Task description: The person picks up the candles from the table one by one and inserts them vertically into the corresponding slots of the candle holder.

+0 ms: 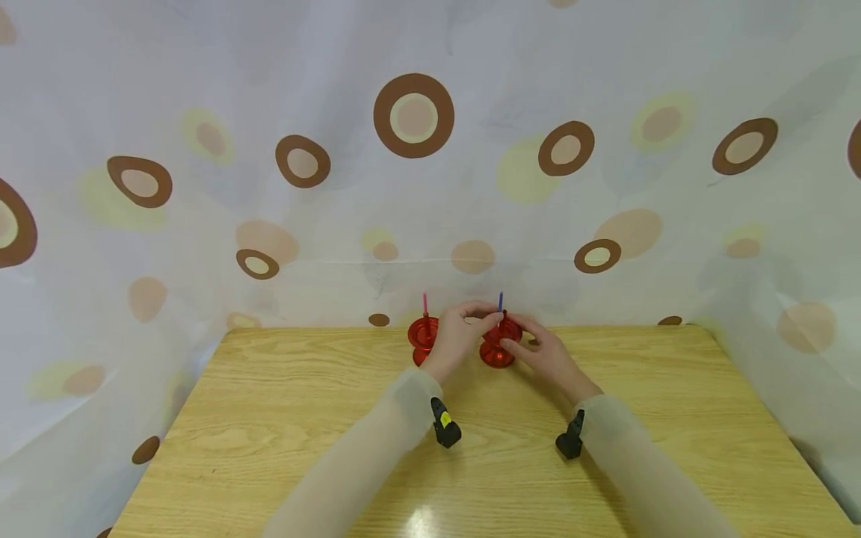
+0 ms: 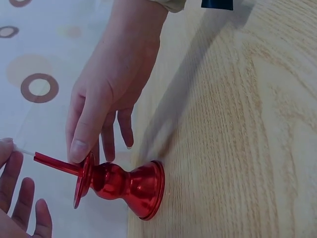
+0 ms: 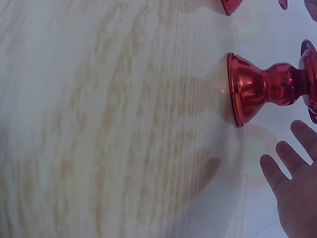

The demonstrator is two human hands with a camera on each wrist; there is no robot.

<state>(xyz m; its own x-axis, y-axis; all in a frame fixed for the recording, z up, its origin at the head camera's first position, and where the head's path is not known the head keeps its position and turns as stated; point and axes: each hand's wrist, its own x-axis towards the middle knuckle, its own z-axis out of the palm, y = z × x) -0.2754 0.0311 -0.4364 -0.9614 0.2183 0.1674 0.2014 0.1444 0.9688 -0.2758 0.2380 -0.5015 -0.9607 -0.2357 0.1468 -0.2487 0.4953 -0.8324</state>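
Two shiny red candle holders stand upright at the table's back edge. The right-hand candle holder has a dish above a flared base and a thin upright stem. My left hand pinches a slim blue candle near its lower end, at the top of that stem. In the left wrist view a whitish tip shows between these fingers. My right hand grips the holder's dish, the thumb against its rim, other fingers extended beside it. The left candle holder, partly hidden by my left hand, bears a pink candle.
A wood-grain table lies under both holders. Behind and at the sides hangs a pale curtain with brown circles, close behind the holders. Black wrist cameras sit by both sleeves.
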